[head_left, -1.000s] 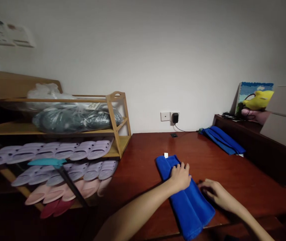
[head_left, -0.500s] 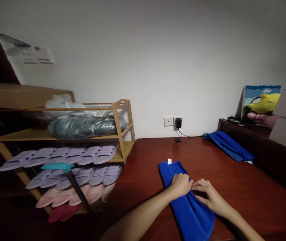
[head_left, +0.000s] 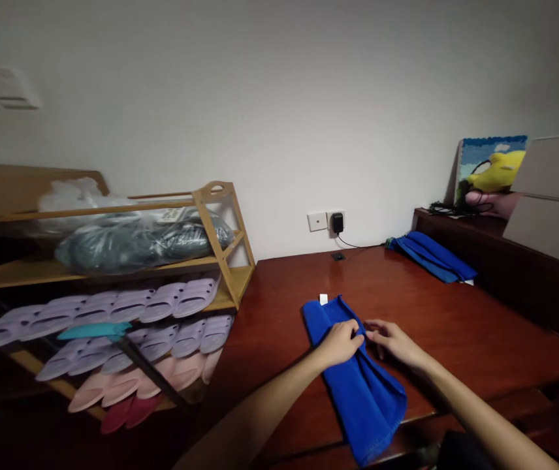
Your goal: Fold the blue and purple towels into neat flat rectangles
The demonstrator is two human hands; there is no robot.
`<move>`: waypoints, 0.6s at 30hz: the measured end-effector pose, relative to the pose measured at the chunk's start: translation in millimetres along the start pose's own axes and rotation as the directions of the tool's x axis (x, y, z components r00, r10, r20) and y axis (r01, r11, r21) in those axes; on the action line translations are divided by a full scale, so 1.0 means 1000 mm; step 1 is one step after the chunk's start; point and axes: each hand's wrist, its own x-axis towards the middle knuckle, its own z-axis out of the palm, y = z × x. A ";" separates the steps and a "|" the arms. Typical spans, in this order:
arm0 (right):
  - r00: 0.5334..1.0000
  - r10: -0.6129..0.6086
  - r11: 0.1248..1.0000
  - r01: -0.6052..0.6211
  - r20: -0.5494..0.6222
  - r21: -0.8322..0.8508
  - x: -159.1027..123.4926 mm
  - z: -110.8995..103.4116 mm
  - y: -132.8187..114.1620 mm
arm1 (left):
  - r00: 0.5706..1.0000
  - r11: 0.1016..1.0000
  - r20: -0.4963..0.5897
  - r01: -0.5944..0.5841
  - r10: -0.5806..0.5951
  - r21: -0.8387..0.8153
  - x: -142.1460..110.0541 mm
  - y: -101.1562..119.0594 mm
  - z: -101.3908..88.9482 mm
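A blue towel [head_left: 365, 408], folded lengthwise into a long strip, lies slantwise on the reddish-brown wooden desk [head_left: 279, 313]. Its far end carries a small white tag, and its near end hangs close to the desk's front edge. My left hand [head_left: 342, 341] rests on the upper middle of the towel, fingers curled and closed on the cloth. Just right of it, my right hand [head_left: 396, 343] has its bent fingers and thumb at the towel's right edge, closed on the cloth there. Parts of both hands' fingertips are hidden.
More folded blue towels [head_left: 433, 256] lie at the desk's back right, beside a raised dark ledge [head_left: 485, 235]. A black plug [head_left: 337, 223] sits in the wall socket. On the left stands a wooden rack [head_left: 233, 274] with several slippers and bagged items.
The whole view has shifted, so the scene sits further left and higher. Both hands stay at the towel's upper middle, the right one's fingers now more bent.
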 end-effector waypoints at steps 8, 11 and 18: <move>0.986 -0.134 0.904 0.081 -0.098 -0.419 0.002 0.000 -0.005 | 0.986 0.975 -0.162 -0.001 0.038 0.220 -0.004 0.011 -0.003; 0.988 -0.122 0.717 0.022 -0.094 -0.697 -0.006 -0.010 -0.010 | 0.982 0.975 -0.187 0.077 -0.037 0.208 -0.011 -0.001 -0.017; 0.981 -0.088 0.264 -0.143 -0.171 -0.954 -0.023 -0.039 0.013 | 0.936 0.956 -0.218 0.290 -0.277 0.034 -0.046 -0.062 -0.055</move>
